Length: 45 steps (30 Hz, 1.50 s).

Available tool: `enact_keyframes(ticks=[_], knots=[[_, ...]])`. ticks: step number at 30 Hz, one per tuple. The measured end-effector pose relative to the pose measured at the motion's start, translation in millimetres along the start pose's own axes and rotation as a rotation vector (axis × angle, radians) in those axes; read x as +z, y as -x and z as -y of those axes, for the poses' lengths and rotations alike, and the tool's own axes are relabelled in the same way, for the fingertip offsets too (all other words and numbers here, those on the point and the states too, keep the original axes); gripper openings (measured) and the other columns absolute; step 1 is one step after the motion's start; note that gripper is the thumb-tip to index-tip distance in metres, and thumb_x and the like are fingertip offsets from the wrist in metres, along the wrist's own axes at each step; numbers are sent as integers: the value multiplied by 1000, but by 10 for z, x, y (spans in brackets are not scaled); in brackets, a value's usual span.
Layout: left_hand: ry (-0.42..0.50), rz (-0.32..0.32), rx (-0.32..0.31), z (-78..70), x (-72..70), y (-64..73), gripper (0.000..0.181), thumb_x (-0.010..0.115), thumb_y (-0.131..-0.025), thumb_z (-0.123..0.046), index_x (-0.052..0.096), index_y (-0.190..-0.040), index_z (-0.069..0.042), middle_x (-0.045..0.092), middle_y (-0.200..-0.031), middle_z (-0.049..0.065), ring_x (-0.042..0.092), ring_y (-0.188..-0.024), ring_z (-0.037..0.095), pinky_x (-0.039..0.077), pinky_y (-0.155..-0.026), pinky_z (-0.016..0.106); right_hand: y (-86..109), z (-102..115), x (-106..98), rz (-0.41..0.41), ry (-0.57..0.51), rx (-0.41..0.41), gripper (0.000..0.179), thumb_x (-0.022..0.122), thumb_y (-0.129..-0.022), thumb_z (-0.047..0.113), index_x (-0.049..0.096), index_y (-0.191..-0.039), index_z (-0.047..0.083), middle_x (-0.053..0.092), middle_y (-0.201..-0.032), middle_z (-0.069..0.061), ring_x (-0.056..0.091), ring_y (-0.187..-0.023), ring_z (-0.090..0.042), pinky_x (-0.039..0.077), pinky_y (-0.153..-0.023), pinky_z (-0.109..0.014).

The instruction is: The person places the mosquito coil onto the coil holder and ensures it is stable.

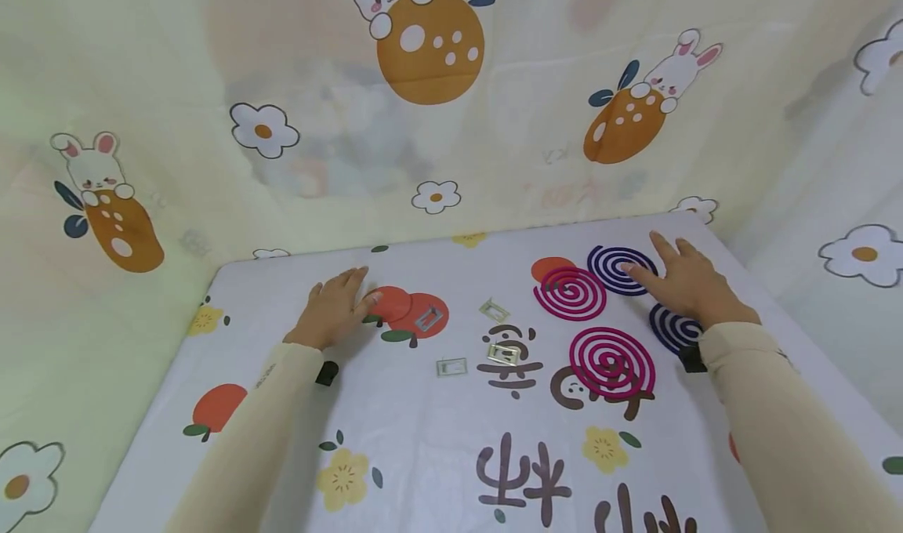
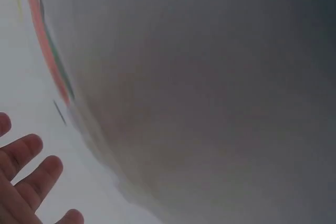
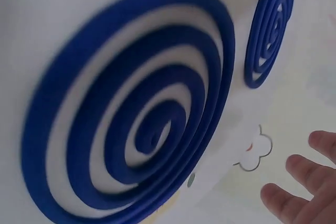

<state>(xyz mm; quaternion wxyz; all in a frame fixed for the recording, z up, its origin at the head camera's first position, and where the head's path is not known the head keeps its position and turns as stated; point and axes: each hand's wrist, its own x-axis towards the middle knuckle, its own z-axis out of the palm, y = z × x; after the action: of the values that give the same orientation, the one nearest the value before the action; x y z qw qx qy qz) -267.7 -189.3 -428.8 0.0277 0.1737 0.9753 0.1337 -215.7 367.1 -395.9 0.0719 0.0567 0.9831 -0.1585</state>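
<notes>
Two dark blue mosquito coils (image 1: 621,291) lie at the right of the table, one nearer than the other. My right hand (image 1: 680,282) is over them, fingers spread and thumb by the far coil; I cannot tell whether it touches. In the right wrist view, the nearer blue coil (image 3: 38,140) lies large and flat, the other blue coil (image 3: 251,59) beyond. Two pink mosquito coils (image 1: 612,362) lie left of the blue ones. Several small metal coil stands (image 1: 451,368) lie mid-table. My left hand (image 1: 328,311), fingers extended, is left of them and holds nothing.
A white cloth (image 1: 416,470) printed with fruit, flowers and lettering covers the table. Behind and at both sides hang cream curtains (image 1: 339,196) with rabbit and flower prints. Dark small cameras (image 1: 328,373) sit under the wrists.
</notes>
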Motion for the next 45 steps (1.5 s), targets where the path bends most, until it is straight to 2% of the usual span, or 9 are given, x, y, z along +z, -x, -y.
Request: enact_keyframes(ticks=[5,9,14,16,20,27,32,37,45], knots=[[33,-11,71,-147,94,75,72,46,-107,-52,32,-163,-9,41,-162,21,38,-148,44,23,-121,67,64,49,42,14,-60,-17,108,37,-96,80,-3,-166,8,4,-162,-43,16,-141,-71,23,-102,-84],[46,-16,136,-291,82,155,72,48,-106,-54,35,-162,-10,45,-159,20,43,-145,42,25,-121,65,162,113,63,35,-99,-32,106,40,-98,77,3,-166,4,12,-161,-43,20,-143,-67,26,-105,-82],[11,-22,272,-509,76,278,67,55,-105,-51,46,-156,-8,52,-153,17,48,-141,39,30,-119,64,338,217,121,33,-164,-97,95,52,-101,65,23,-162,-3,40,-149,-39,44,-133,-58,44,-101,-73],[-9,-5,317,-613,99,321,66,56,-104,-51,48,-155,-9,52,-153,16,47,-142,38,31,-119,63,415,261,158,20,-192,-127,88,59,-101,57,32,-159,-4,50,-140,-37,54,-123,-53,52,-95,-68],[-68,54,386,-835,170,380,69,54,-104,-57,47,-157,-13,50,-156,13,43,-147,35,28,-122,58,531,351,239,31,-236,-150,75,68,-99,45,44,-152,-3,59,-126,-33,62,-107,-46,59,-83,-57],[-190,135,482,-1171,300,385,70,49,-102,-65,49,-156,-21,47,-160,7,38,-151,31,23,-124,58,629,444,357,69,-209,-119,66,73,-96,36,54,-142,-5,64,-110,-28,62,-92,-36,59,-70,-43],[-311,138,551,-1333,373,386,64,48,-101,-68,56,-150,-28,50,-157,5,40,-149,32,22,-123,63,696,451,445,113,-200,-97,68,79,-91,36,55,-137,-9,66,-102,-24,62,-86,-32,59,-67,-40],[-398,110,566,-1447,431,368,66,46,-99,-72,54,-152,-32,53,-155,1,44,-146,27,24,-122,63,740,429,499,134,-188,-40,78,84,-86,40,54,-136,-11,67,-105,-25,62,-89,-33,59,-71,-41],[-427,123,539,-1559,475,401,74,47,-97,-75,49,-156,-31,51,-157,1,44,-147,26,29,-120,63,754,439,505,147,-213,40,74,87,-83,41,57,-127,-9,66,-104,-23,59,-93,-36,57,-71,-42]])
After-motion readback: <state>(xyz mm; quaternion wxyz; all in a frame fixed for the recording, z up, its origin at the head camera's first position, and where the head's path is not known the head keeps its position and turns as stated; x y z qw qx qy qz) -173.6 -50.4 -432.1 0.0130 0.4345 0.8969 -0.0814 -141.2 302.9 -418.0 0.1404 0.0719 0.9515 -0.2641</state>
